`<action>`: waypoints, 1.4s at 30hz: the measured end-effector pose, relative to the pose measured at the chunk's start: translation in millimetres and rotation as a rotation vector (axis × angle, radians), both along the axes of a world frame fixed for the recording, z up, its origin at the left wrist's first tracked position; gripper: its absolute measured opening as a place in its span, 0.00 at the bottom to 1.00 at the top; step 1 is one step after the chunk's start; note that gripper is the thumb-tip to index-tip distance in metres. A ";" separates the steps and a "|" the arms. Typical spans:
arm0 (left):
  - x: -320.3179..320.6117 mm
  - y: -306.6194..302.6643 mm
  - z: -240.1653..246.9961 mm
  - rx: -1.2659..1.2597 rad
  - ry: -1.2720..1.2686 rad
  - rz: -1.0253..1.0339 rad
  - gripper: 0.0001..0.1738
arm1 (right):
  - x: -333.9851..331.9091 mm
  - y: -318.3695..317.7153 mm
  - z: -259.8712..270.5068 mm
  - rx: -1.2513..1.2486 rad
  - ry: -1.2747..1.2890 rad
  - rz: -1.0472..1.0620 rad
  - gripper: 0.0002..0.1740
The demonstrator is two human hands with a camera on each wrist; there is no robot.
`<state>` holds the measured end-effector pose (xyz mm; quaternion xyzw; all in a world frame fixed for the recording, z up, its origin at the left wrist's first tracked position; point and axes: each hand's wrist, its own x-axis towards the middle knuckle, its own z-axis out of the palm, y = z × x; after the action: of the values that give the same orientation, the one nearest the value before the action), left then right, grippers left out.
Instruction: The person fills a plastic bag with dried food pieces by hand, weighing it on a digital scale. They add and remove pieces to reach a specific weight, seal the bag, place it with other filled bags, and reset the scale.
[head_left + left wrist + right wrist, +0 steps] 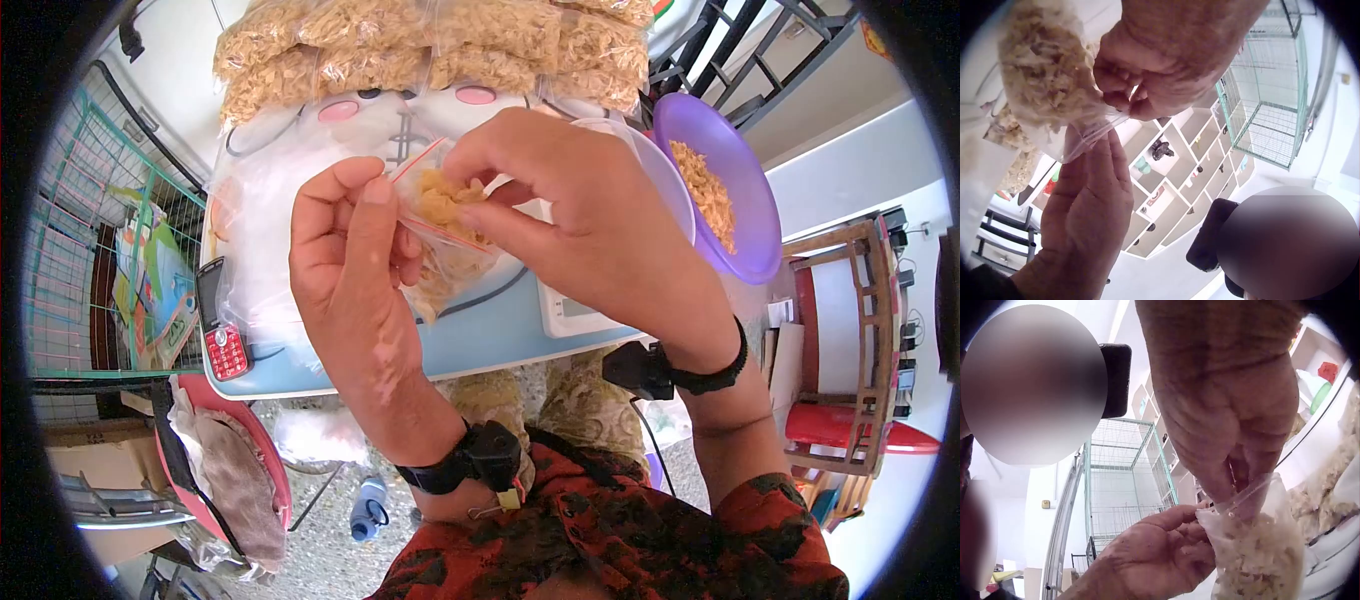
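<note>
Clear plastic forms the zip-lock bag (pixel 445 275) at the middle of the head view, held over the blue worktop (pixel 500 325), its red-lined mouth parted around pale dried flakes (pixel 437 203). At its 9 o'clock, the left hand (pixel 350 250) pinches the rim between thumb and fingers. At 2 o'clock, the right hand (pixel 575 190) has thumb and fingers bent at the mouth, against the flakes; whether they grip any, I cannot tell. Filled bags (pixel 380 70) lie at 12 o'clock, a purple bowl (pixel 757 200) at 3, a white scale (pixel 575 320) at 4 and a keypad phone (pixel 222 325) at 8.

Seen from the left wrist, the zip-lock bag sits at 10 o'clock, with the right hand at 12 and a green wire cage (pixel 1272 115) at 2.

From the right wrist, the zip-lock bag hangs at 5 o'clock; the right hand reaches down from 12, fingertips partly hidden at the mouth, the left hand from 7.
</note>
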<state>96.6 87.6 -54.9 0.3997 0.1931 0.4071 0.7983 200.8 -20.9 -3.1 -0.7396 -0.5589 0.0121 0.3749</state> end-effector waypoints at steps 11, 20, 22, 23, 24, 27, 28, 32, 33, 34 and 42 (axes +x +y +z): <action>0.4 -1.3 3.2 0.071 0.017 0.066 0.09 | 1.6 15.0 -14.5 -0.121 -0.224 0.208 0.08; -3.3 6.2 -4.8 0.063 -0.052 0.057 0.10 | 5.2 -11.9 -3.8 -0.099 -0.390 0.187 0.14; -0.5 1.8 -2.8 0.056 -0.043 0.064 0.09 | -1.4 -9.3 -8.5 -0.060 -0.383 0.280 0.16; 0.4 0.0 -2.1 0.052 -0.037 0.070 0.08 | -3.0 -8.1 -7.1 -0.150 -0.354 0.284 0.17; 1.1 -0.8 -1.9 0.050 -0.028 0.076 0.08 | -4.6 -6.7 -3.9 -0.239 -0.324 0.289 0.19; 2.2 -1.5 -1.9 0.046 -0.027 0.085 0.08 | -2.4 -8.4 -3.8 -0.249 -0.304 0.290 0.20; 1.8 -0.5 -2.3 0.045 -0.046 0.079 0.08 | 0.1 -10.7 -3.8 -0.210 -0.309 0.285 0.19; 0.3 1.2 -1.2 0.026 -0.028 0.099 0.09 | 20.2 -37.8 11.9 -0.005 -0.257 0.131 0.11; 0.7 2.1 -3.1 0.027 -0.029 0.110 0.09 | 28.3 -47.3 17.0 -0.005 -0.295 0.084 0.08; 1.3 3.9 -5.7 0.028 -0.030 0.122 0.09 | 34.8 -57.5 19.7 -0.050 -0.277 0.022 0.07; -0.1 6.4 -10.2 0.058 -0.080 0.100 0.10 | 50.5 -112.1 26.8 -0.700 -0.030 -0.116 0.08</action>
<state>96.5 94.0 -65.1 0.3958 0.1689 0.4677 0.7720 251.3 -133.0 23.7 -0.8539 -0.4833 0.1708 0.0904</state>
